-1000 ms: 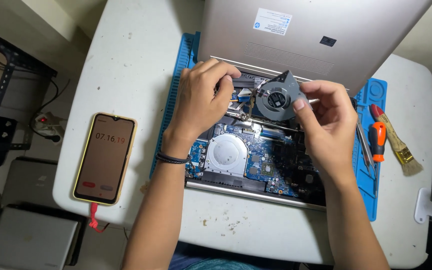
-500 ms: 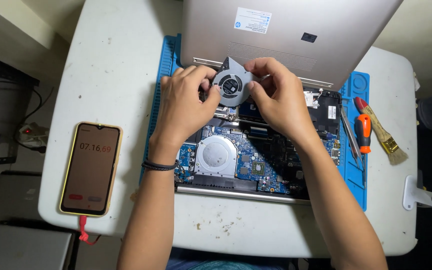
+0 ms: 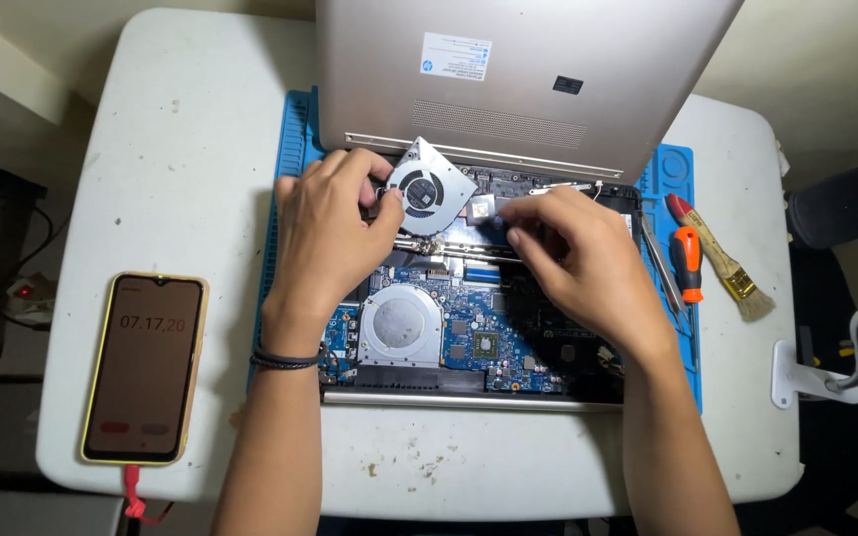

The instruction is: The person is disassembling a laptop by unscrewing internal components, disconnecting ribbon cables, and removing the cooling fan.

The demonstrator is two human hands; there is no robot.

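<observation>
My left hand pinches the small cooling fan by its edge, holding it tilted over the back of the opened laptop, just below the raised lid. My right hand has fingers curled together, fingertips pressing on the metal heat pipe beside the fan. A phone lies left on the worktop; a screwdriver and brush lie right.

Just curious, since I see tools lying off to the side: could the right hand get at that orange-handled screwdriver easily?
Probably yes. The screwdriver lies uncovered on the blue mat, just beside the right hand, with nothing between them. That hand's fingertips are now at the opened laptop.
</observation>
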